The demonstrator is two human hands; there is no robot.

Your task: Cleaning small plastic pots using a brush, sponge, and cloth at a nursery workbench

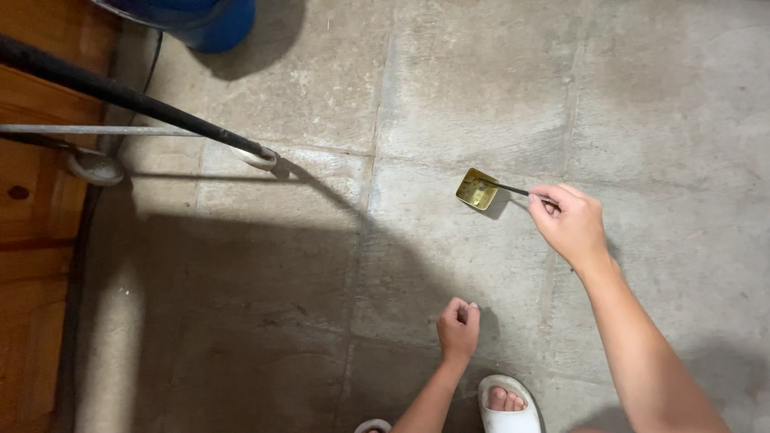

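Note:
My right hand (568, 221) pinches the thin dark handle of a small brass-coloured scoop (478, 189), holding it out over the concrete floor (449, 96). The scoop's square cup tilts toward the camera and looks stained inside. My left hand (458, 325) hangs lower and nearer to me, curled into a loose fist with nothing visible in it. Below it my foot in a white slipper (507, 405) stands on the floor.
A black pole (128, 98) and a thin grey metal rod (88, 130) slant in from the left, ending in round feet on the floor. Wooden panelling (32, 240) lines the left edge. A blue container (210, 22) stands at the top left.

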